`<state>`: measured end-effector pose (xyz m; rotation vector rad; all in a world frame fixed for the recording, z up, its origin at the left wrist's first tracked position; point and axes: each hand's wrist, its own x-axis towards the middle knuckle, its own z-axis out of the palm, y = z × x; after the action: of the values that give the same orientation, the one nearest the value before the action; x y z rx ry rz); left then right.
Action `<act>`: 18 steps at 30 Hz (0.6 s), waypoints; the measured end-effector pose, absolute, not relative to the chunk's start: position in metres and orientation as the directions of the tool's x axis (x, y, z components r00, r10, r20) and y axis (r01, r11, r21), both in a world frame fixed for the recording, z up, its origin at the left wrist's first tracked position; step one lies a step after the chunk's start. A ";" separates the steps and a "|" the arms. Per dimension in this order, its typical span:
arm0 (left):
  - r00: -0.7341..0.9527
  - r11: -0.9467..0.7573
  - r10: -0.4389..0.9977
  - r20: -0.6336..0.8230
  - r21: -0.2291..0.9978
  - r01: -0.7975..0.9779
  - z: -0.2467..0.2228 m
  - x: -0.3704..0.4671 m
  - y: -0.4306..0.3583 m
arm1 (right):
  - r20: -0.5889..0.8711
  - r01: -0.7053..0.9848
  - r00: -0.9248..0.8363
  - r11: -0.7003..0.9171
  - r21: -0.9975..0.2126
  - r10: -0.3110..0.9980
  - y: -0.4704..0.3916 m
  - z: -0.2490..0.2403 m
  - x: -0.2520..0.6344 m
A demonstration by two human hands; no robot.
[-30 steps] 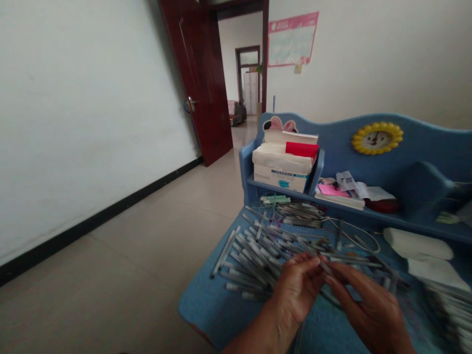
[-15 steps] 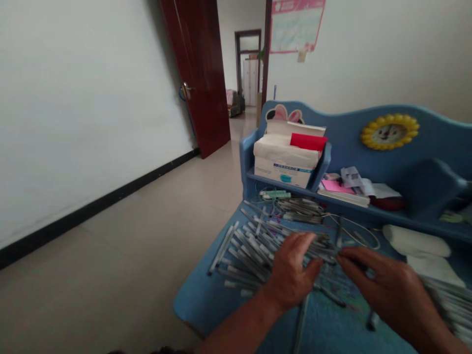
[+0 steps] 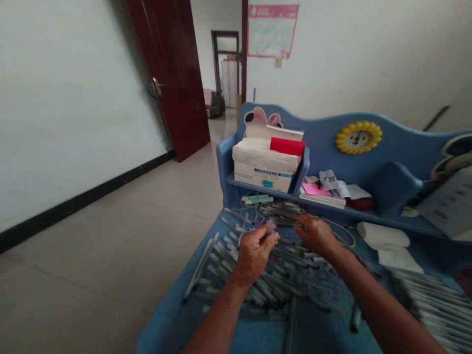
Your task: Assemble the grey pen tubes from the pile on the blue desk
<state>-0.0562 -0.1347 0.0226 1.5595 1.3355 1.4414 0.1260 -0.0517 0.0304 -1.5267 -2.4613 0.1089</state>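
Note:
Many grey pens with pale caps [image 3: 221, 260] lie loosely piled on the blue desk [image 3: 165, 314]. My left hand [image 3: 254, 250] is above this pile, its thumb and fingers pinched on a small translucent piece [image 3: 271, 226] that is too blurred to name. Farther back, my right hand [image 3: 315, 233] reaches to a bundle of thin dark pens or refills [image 3: 282, 211] below the shelf. Its fingers are together at the bundle's right end; what they grip cannot be made out.
A mask box [image 3: 261, 169] and papers [image 3: 320, 194] stand on the desk's shelf. A white roll [image 3: 383, 236] lies at right, near a blurred stack of pens [image 3: 438, 305]. An open red door [image 3: 177, 73] is at left.
The view has turned right. My right hand has moved back and left to the thin bundle. My left hand has closed its fingers on the small translucent piece.

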 end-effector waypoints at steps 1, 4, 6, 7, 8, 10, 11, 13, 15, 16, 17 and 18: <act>-0.129 -0.284 0.938 0.322 0.927 0.246 0.019 -0.058 -0.134 | 0.160 0.880 -0.423 0.446 -0.163 0.892 -0.043 0.023 0.122; -0.204 -0.268 0.927 0.315 0.936 0.230 0.013 -0.064 -0.132 | 0.170 0.901 -0.398 0.420 -0.113 0.901 -0.024 0.006 0.108; -0.259 -0.258 0.913 0.316 0.937 0.235 0.011 -0.068 -0.131 | 0.170 0.914 -0.377 0.395 -0.089 0.911 -0.017 -0.001 0.099; -0.280 -0.254 0.905 0.320 0.935 0.247 0.011 -0.070 -0.130 | 0.164 0.919 -0.369 0.386 -0.080 0.915 -0.016 -0.004 0.095; -0.296 -0.250 0.898 0.324 0.932 0.263 0.010 -0.072 -0.129 | 0.157 0.922 -0.366 0.380 -0.073 0.917 -0.016 -0.007 0.092; -0.317 -0.242 0.888 0.334 0.924 0.296 0.011 -0.077 -0.128 | 0.141 0.923 -0.368 0.380 -0.064 0.919 -0.021 -0.012 0.090; -0.328 -0.238 0.883 0.337 0.922 0.307 0.011 -0.078 -0.128 | 0.137 0.921 -0.374 0.384 -0.061 0.917 -0.025 -0.014 0.090; -0.352 -0.225 0.875 0.332 0.923 0.311 0.011 -0.080 -0.127 | 0.126 0.912 -0.396 0.405 -0.059 0.910 -0.035 -0.016 0.092; -0.380 -0.210 0.869 0.317 0.932 0.295 0.011 -0.081 -0.126 | 0.109 0.897 -0.429 0.437 -0.066 0.897 -0.045 -0.018 0.096; -0.391 -0.202 0.868 0.305 0.937 0.284 0.012 -0.081 -0.126 | 0.100 0.889 -0.445 0.452 -0.072 0.890 -0.050 -0.018 0.099; -0.399 -0.192 0.869 0.293 0.943 0.273 0.012 -0.081 -0.126 | 0.094 0.882 -0.457 0.464 -0.080 0.884 -0.054 -0.019 0.101; -0.407 -0.184 0.869 0.282 0.947 0.264 0.013 -0.080 -0.126 | 0.093 0.877 -0.465 0.472 -0.088 0.881 -0.057 -0.019 0.104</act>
<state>-0.0804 -0.1260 0.0127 1.3123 1.5963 1.6299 0.1035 -0.0568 -0.0188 -1.5518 -2.5861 0.0419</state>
